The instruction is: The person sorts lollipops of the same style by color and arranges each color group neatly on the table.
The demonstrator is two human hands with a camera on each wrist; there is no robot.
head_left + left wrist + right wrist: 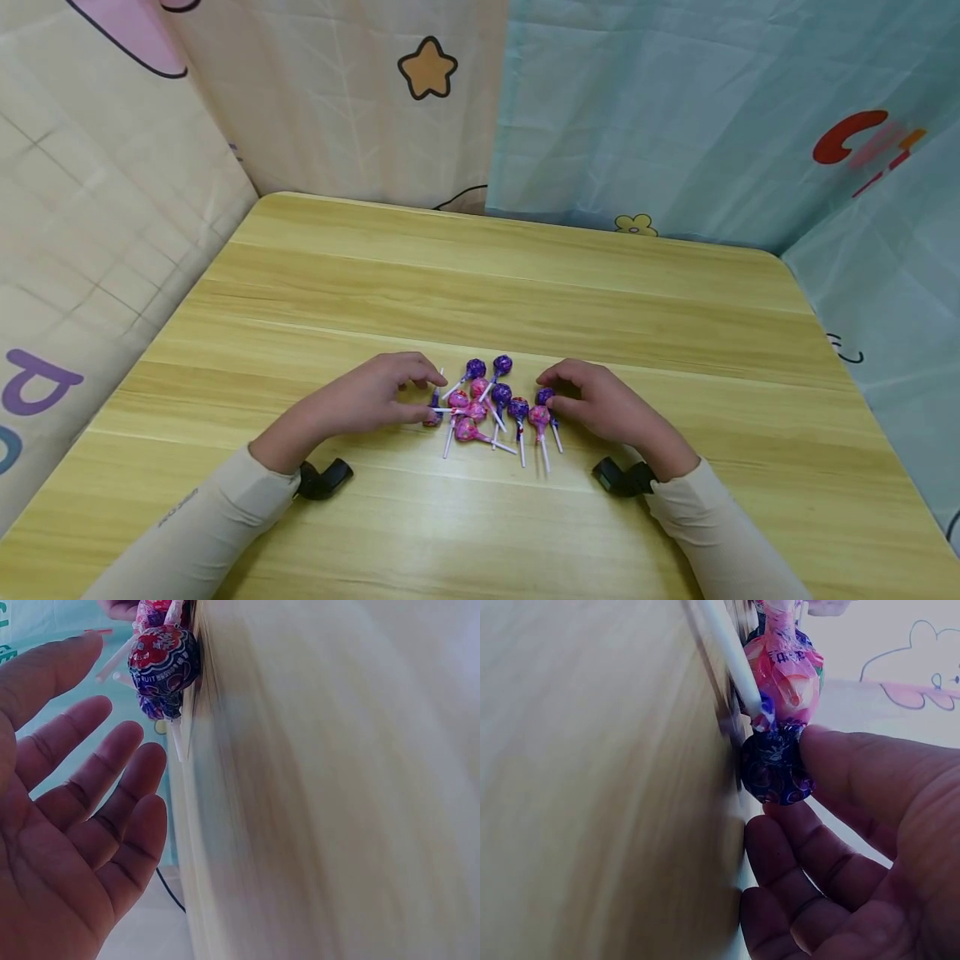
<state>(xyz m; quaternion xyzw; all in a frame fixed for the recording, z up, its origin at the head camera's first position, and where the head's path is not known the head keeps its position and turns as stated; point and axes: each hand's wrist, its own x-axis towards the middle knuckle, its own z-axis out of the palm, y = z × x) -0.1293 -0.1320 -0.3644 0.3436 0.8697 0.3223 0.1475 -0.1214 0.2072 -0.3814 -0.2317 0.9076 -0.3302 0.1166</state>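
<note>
A loose pile of lollipops in pink and purple wrappers lies on the wooden table, among them a pink lollipop (467,429) and a purple lollipop (518,408). To its left is my left hand (386,392), fingers relaxed and spread; in the left wrist view, a dark-wrapped lollipop (163,664) sits beyond the fingertips, apart from them. At the right side, my right hand (596,400) curves loosely beside a purple lollipop (778,766). Its thumb (855,761) seems to touch that wrapper, while the other fingers lie below. A pink lollipop (789,679) is just behind.
The light wooden table (480,283) has rounded far corners. Printed curtains (645,108) hang close behind and along both sides. Black wrist cameras (325,479) are strapped at both wrists, near the tabletop.
</note>
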